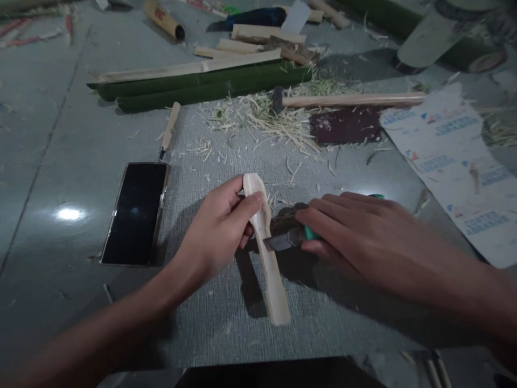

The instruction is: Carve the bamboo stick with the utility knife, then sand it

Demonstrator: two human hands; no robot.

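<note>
A pale piece of carved bamboo, narrowed along its middle, is held up over the textured mat. My left hand grips its upper end, thumb on the front face and fingers behind. From the right, my right hand is closed around the green handle of a utility knife. The knife's blade touches the bamboo piece just below my left hand. Most of the handle is hidden under my right fingers.
A phone and a wooden-handled tool lie at left. Behind are split green bamboo, shavings and a hammer. Printed sandpaper backing lies at right. The near table edge runs below my hands.
</note>
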